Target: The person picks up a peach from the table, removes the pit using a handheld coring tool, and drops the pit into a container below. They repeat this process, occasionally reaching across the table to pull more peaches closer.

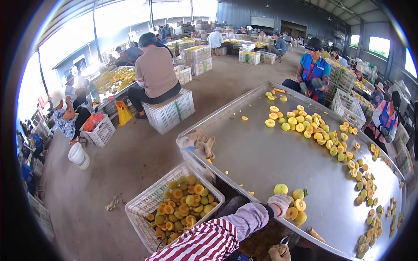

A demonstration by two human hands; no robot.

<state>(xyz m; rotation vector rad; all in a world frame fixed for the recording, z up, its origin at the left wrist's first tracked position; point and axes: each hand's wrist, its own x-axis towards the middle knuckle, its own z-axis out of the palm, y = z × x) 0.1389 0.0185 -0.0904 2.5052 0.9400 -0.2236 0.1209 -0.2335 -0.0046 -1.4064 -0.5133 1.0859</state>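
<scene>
My left hand (280, 205), in a light knitted glove below a red-and-white striped sleeve, reaches over the near rim of the metal table (244, 152). It is right against a small cluster of yellow peaches (299, 204), some whole and some halved. Its fingertips are hidden by the glove's back and the fruit. Lower down, at the bottom edge of the view, my right hand (279, 253) is closed round a tool with a metal loop (284, 240) at its end. A wooden-handled tool (315, 235) lies on the table rim to the right.
A white crate (138, 213) full of peach halves stands left of my arm. Peach halves (305, 124) spread across the table's far and right side. A crumpled glove (204, 145) lies at its left corner. A person (314, 71) sits opposite; others work among crates behind.
</scene>
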